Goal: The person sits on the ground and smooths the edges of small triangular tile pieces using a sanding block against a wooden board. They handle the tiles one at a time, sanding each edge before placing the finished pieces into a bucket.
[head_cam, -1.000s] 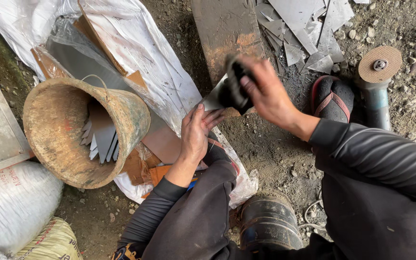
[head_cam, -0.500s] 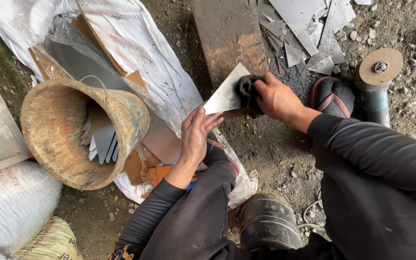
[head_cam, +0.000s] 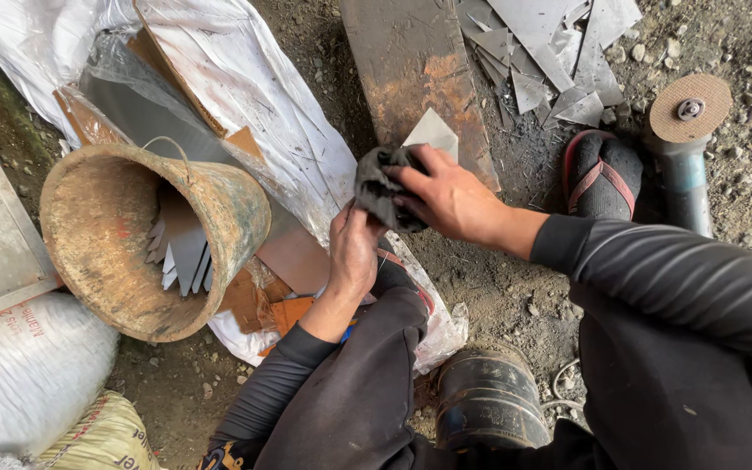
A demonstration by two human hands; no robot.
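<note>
My left hand (head_cam: pixel 354 248) grips the lower edge of a flat grey metal piece (head_cam: pixel 433 132), most of it hidden behind my right hand. My right hand (head_cam: pixel 446 196) presses a dark rag (head_cam: pixel 380 187) against that piece. Only the piece's pale upper corner shows above the fingers. Both hands are over my knee, in front of a rusty metal plank (head_cam: pixel 415 65) on the ground.
A rusty bucket (head_cam: pixel 89 252) holding several grey metal pieces lies tilted at left. More metal offcuts (head_cam: pixel 550 48) are piled at top right. An angle grinder (head_cam: pixel 685 139) lies at right beside my sandalled foot (head_cam: pixel 602 174). White sacks (head_cam: pixel 19 374) and plastic sheeting (head_cam: pixel 237 96) are at left.
My right hand has slid the rag down over the metal piece toward my left hand, covering most of its face. The left hand has kept its grip.
</note>
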